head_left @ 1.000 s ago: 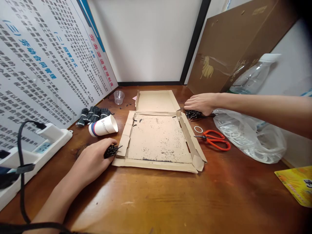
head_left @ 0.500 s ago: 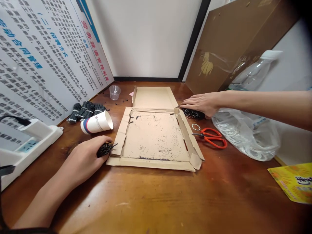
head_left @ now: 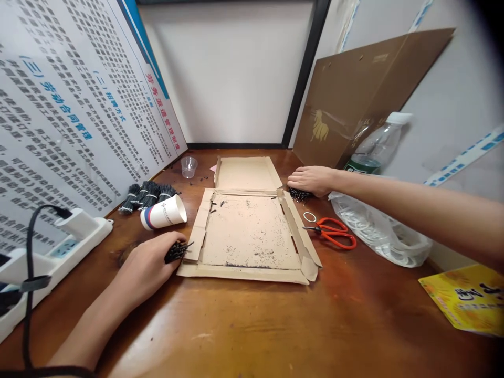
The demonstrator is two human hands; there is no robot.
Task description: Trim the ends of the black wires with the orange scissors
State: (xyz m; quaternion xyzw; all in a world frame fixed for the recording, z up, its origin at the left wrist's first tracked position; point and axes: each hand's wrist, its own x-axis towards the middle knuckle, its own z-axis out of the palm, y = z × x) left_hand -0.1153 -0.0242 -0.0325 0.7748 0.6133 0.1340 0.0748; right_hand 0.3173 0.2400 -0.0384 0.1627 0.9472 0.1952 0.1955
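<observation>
The left hand (head_left: 147, 268) is lying on the brown tabletop (head_left: 252, 325) at about 8 o'clock. Its fingers are curled tight around a small bunch of thin black sticks (head_left: 176, 251), and the black tips are poking out toward the flat cardboard tray (head_left: 250, 236). The bunch is sitting just beside the tray's left edge.

The right hand (head_left: 313, 179) is reaching far out to about 1 o'clock. It is lying palm down, with the fingers close together, on top of a pile of black sticks (head_left: 300, 195). The pile is sitting just by the tray's far right corner. I cannot tell if the fingers are gripping any sticks.

The tray is lying open in the middle, with tiny black bits scattered on it.

A paper cup (head_left: 164, 212) is lying on its side at 10 o'clock, with tied black bundles (head_left: 145, 193) behind it. Orange scissors (head_left: 334, 233) and a rubber ring (head_left: 310, 216) are lying at 2 o'clock, near a clear plastic bag (head_left: 381, 236).
</observation>
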